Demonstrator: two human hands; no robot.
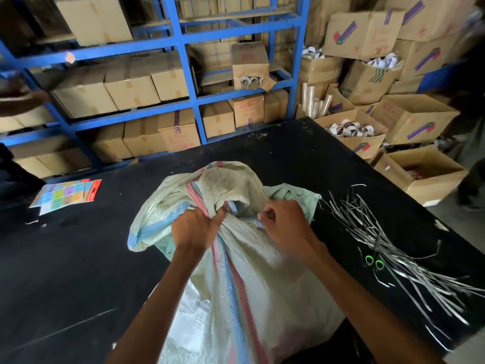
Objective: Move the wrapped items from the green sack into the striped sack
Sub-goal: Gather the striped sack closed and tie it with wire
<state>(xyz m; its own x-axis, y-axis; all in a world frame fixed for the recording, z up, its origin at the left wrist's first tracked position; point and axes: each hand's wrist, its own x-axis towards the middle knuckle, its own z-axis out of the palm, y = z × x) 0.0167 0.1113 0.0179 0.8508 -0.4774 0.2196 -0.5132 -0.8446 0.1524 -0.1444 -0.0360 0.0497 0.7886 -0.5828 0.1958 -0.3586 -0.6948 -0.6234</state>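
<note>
Left hand (197, 227) and right hand (282, 224) both clenched on bunched neck of striped sack (252, 279); green sack (291, 197) lies behind, on black table (78, 258).

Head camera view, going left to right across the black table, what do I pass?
Colourful card packets → left hand → right hand, both hands gripping the striped sack → bundle of grey strips → open cardboard box at far right.

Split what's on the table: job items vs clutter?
Job: striped sack, neck gripped by left hand and right hand; green sack under it; wrapped item showing through the striped sack.
Clutter: silver strips, scissors, card packs.
</note>
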